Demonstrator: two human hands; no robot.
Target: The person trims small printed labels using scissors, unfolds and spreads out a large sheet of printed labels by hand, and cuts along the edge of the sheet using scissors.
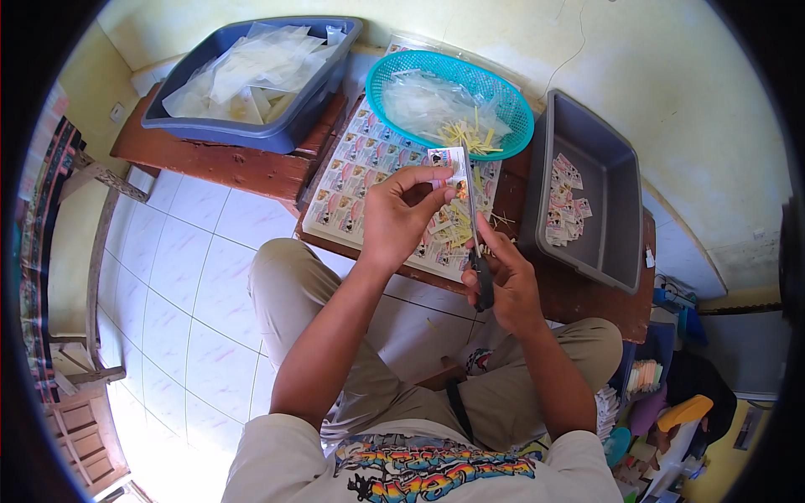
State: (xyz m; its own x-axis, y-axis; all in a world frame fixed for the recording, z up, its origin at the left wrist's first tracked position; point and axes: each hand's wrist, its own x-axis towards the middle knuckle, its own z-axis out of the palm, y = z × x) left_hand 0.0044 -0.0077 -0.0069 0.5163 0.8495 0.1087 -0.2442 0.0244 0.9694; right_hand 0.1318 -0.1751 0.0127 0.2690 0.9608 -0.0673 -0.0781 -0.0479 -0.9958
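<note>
Between the thumb and fingers of my left hand (402,214) is a strip of printed labels (447,159), held upright above the table. My right hand (510,285) grips a pair of scissors (483,281) by the black handles. Their blades point away from me and lie along the right edge of the strip. Beneath my hands, large printed label sheets (352,172) lie stacked, with thin yellowish paper offcuts (457,225) scattered over them. Whether the blades are closed on the paper I cannot tell.
A teal basket (377,88) with clear plastic and yellow strips stands behind my hands. On the right, a grey tub (599,184) has several cut labels (566,210) in it. A blue-grey tub (289,130) of translucent bags sits on the wooden bench (134,138) at left.
</note>
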